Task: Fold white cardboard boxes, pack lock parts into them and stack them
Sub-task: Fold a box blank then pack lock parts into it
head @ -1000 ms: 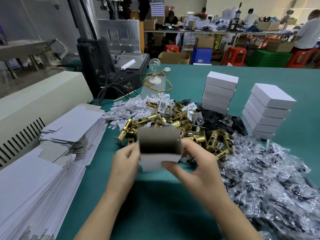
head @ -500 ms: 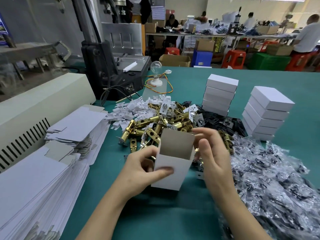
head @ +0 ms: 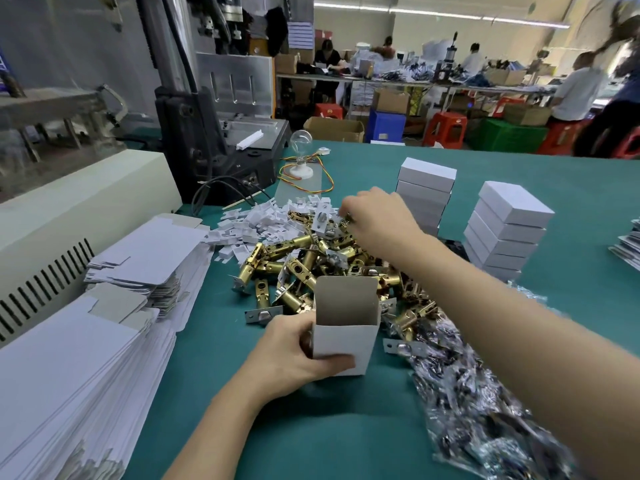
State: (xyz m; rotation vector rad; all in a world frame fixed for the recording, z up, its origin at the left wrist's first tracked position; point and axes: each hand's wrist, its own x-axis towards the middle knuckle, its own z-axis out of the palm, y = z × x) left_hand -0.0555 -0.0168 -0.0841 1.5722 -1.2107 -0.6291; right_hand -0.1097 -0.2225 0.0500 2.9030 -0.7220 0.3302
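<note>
Surface: green cloth-covered worktable [head: 311, 438] of a busy workshop, under both your hands.
Left hand: your left hand [head: 294, 358] grips the open white cardboard box [head: 343, 344], thumb across its near wall; the box stands upright on the table, mouth up.
Right hand: your right hand [head: 377, 220] is well beyond the box, fingers curled down into the pile of brass-coloured metal latch parts [head: 298, 242]; whether it already has a part, I cannot tell.
Advice: take only one latch, bring it above the mouth and lower it in lengthwise.
Support: hold the box firm so it does not tip.
Risk: loose parts just beside the box may catch its raised flap.
</note>
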